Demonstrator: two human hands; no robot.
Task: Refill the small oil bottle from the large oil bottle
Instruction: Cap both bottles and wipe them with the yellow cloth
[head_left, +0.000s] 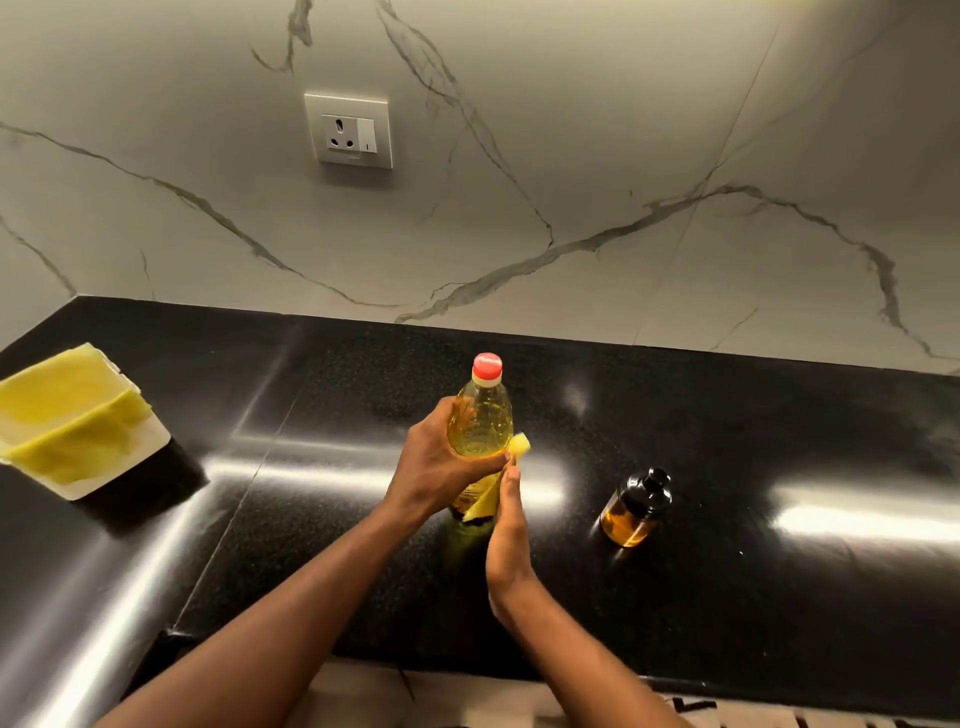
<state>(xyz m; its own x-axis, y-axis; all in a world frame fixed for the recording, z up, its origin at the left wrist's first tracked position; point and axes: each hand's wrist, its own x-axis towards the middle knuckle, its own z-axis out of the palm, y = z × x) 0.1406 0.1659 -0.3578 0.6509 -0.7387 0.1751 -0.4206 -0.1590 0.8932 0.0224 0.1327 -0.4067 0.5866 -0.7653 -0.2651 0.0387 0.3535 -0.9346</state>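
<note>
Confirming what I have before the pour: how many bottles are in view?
2. The large oil bottle, red cap on, is mid-counter, gripped by the left hand. The small oil bottle, dark top on, stands apart to its right. None appears hidden.

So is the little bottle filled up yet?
Probably not; nothing looks done yet. Both bottles are capped: the large oil bottle has its red cap on, and the small oil bottle looks only part full. Right now the left hand grips the large bottle while the right hand presses a yellow cloth against it. Opening and pouring seem left.
</note>
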